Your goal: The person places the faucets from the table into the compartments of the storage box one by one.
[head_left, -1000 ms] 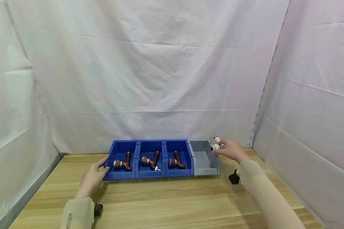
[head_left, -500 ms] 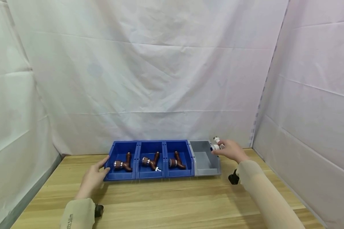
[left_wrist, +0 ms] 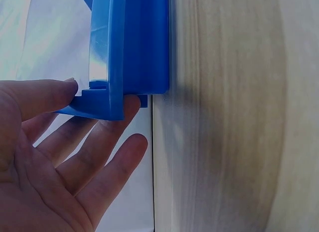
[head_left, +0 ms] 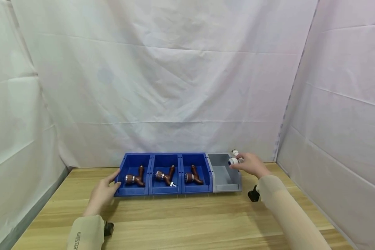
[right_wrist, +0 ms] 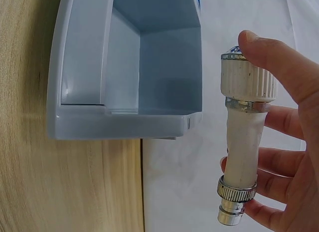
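My right hand [head_left: 250,164] grips a white plastic tap [right_wrist: 242,144] just above the right side of the grey bin [head_left: 226,188]. The tap has a ribbed knob, metal rings and a metal nozzle. My thumb lies on its knob, with the other fingers behind its body. At the far left, my left hand [head_left: 102,193] holds the outer edge of the first blue bin [left_wrist: 107,52], thumb on one side and fingers on the other. Three brown taps [head_left: 139,180] of similar shape lie one in each blue bin.
The middle blue bin [head_left: 164,190] and right blue bin [head_left: 197,189] join the row beside the grey bin, on a wooden table [head_left: 181,222]. White cloth [head_left: 162,86] hangs close behind the bins and along both sides.
The tap in my right hand has shifted very slightly left, nearer the grey bin, and its knob has turned a little. My left hand keeps its hold on the blue bin.
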A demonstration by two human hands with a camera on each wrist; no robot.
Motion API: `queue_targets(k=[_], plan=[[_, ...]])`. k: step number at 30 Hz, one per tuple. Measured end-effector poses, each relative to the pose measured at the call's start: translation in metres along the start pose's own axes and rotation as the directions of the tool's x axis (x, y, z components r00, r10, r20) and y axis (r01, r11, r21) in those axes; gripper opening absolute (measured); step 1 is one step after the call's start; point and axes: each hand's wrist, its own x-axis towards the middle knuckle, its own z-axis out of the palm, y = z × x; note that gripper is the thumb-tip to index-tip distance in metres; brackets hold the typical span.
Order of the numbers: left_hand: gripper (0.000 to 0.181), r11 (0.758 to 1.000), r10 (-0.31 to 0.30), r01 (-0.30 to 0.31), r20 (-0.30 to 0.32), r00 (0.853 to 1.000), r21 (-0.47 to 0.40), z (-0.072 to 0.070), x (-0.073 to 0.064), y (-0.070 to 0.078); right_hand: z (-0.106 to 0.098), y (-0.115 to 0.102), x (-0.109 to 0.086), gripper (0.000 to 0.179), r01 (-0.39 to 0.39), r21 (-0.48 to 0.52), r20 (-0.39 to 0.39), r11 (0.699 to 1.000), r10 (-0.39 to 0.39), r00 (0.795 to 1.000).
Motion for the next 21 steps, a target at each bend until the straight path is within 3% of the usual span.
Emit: queue_targets(k=[4, 21], plan=[[0.057, 1.000, -0.006, 0.007, 0.003, 1.000, -0.028, 0.0003, 0.0020, -0.0019, 0.0013, -0.0010, 0.0014, 0.063, -0.001, 0.006, 0.002, 1.000, 0.001, 1.000], [0.057, 1.000, -0.009, 0.009, 0.015, 1.000, 0.000, 0.0004, 0.0015, -0.0013, 0.0096, -0.0033, 0.0046, 0.067, -0.002, -0.009, 0.010, 1.000, 0.003, 1.000]])
